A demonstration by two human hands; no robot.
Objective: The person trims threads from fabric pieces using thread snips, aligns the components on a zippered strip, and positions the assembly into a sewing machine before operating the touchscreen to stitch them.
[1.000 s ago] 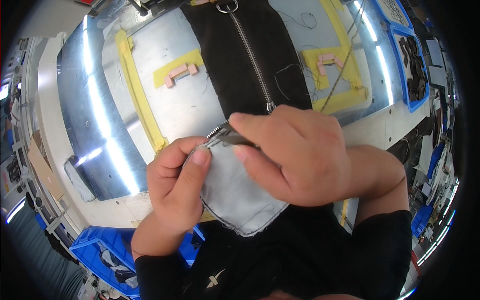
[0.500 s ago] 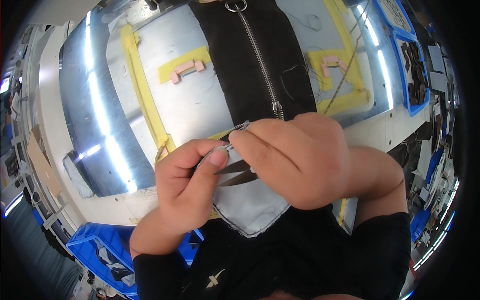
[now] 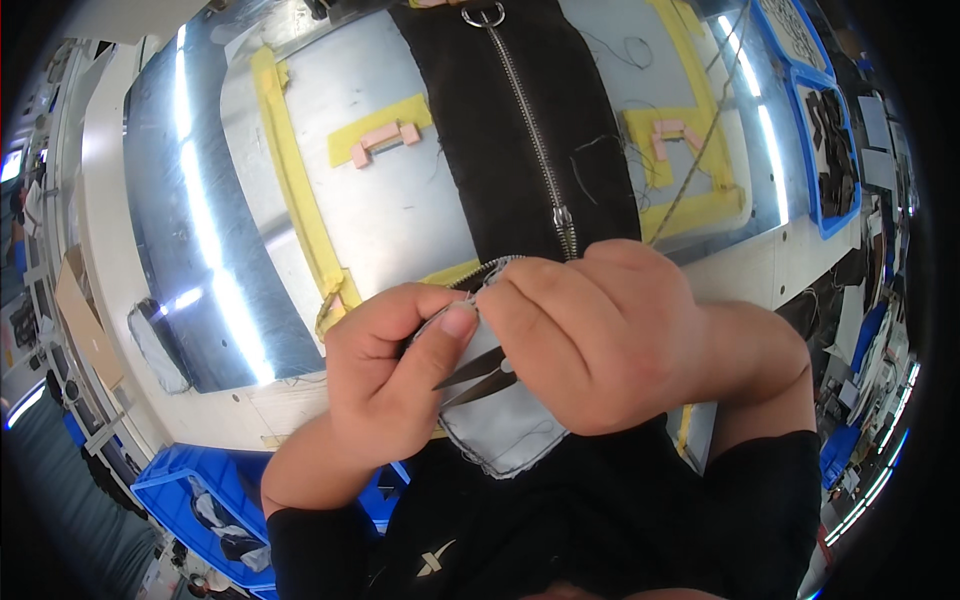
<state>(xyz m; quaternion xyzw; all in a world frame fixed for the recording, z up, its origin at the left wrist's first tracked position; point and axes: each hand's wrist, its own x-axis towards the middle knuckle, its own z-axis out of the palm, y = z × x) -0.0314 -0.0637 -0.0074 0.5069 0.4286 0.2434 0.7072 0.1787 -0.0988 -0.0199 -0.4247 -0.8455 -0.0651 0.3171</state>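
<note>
My left hand pinches the edge of a grey fabric lining between thumb and forefinger. The lining hangs toward my lap, its seam dark and frayed. My right hand closes its fingertips on the same edge, close to the left thumb. Scissors are tucked in that right hand, blades pointing left across the lining and slightly apart; their handles are hidden. Beyond my hands lies a black fabric piece with a metal zipper, its slider near my fingers. Zipper teeth also run along the pinched edge.
Yellow tape and pink blocks mark the metal-topped table. Loose threads lie on the black fabric. Blue bins holding dark pieces stand at right; another blue bin sits lower left.
Both hands have shifted slightly right and nearer my body, still pinching the edge. The scissor blades have moved down with the right hand, and the hanging lining has changed shape a little.
</note>
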